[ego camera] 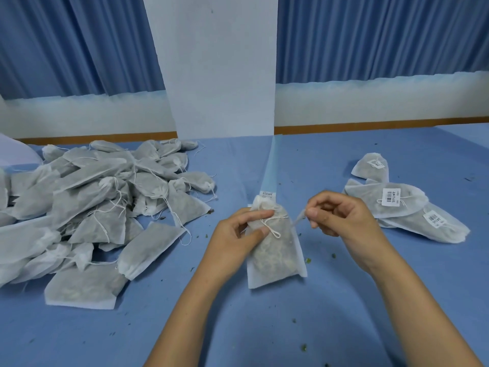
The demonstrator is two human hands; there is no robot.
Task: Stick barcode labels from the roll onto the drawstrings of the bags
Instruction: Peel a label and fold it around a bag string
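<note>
- My left grip [238, 231] holds the bag [275, 255] from its left side. The forefinger lies across the gathered neck and the thumb presses the cloth just beside the drawstring [272, 229].
- The drawstring's knot and loop lie on the bag's upper face, between my thumb tip and the bag's right edge.
- My right grip [341, 213] is closed in a pinch, thumb against forefinger, on a pale slip [298, 220]. The slip shows nearly edge-on and slants down toward the bag's right edge. I cannot tell whether it bears print.
- The bag lies on the blue counter [264, 327] in front of me, neck away from me. Its flat white hem is nearest me and a white seam strip runs down its right edge.
- The backing strip [270, 165] runs from the bag's neck straight away to the foot of the white column [217, 62]. One printed label [267, 193] sits on it, just beyond the neck.
- The pile of unlabelled bags [92, 202] fills the left side, its strings trailing outward. The nearest corner is close to my left wrist, with a narrow gap of counter between.
- The labelled bags [402, 207] overlap on the right, near my right knuckles but apart from them.
- A broad stretch of blue counter lies between my forearms and toward me, dotted with green crumbs [307, 260].
- The counter's far edge meets a wooden strip [370, 127] under the blue curtains [79, 43].
</note>
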